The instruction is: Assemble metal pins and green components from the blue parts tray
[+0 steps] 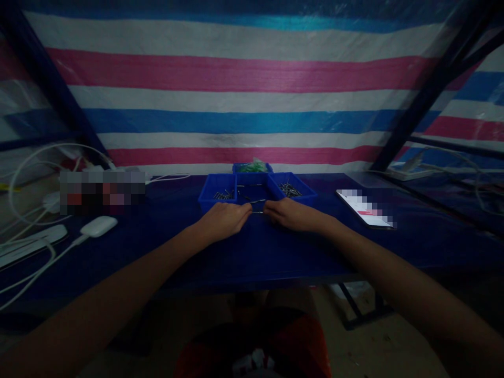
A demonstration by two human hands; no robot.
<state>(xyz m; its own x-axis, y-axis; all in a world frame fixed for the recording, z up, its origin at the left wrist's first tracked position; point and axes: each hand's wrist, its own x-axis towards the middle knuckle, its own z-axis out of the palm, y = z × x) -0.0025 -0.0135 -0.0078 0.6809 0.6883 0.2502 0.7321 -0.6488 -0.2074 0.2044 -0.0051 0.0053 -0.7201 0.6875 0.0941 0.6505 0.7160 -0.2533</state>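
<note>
My left hand (225, 217) and my right hand (292, 213) face each other over the blue table, fingers closed in a pinch. A thin metal rod (258, 212) spans the small gap between them, its ends hidden in the fingers. Just behind it shows another slim metal piece (258, 201); whether it is held too I cannot make out. Beyond my left hand stands a blue bin (201, 194) with small metal parts (223, 195) in it. A matching blue bin (309, 193) near my right hand holds more metal parts (289, 189).
A third blue bin (235, 168) at the back holds green plastic bags (253, 166). To the right lies a lit phone (364, 210). A white charger (99, 226) with cables lies on the left. A striped tarp (244, 73) hangs behind the blue table (252, 257).
</note>
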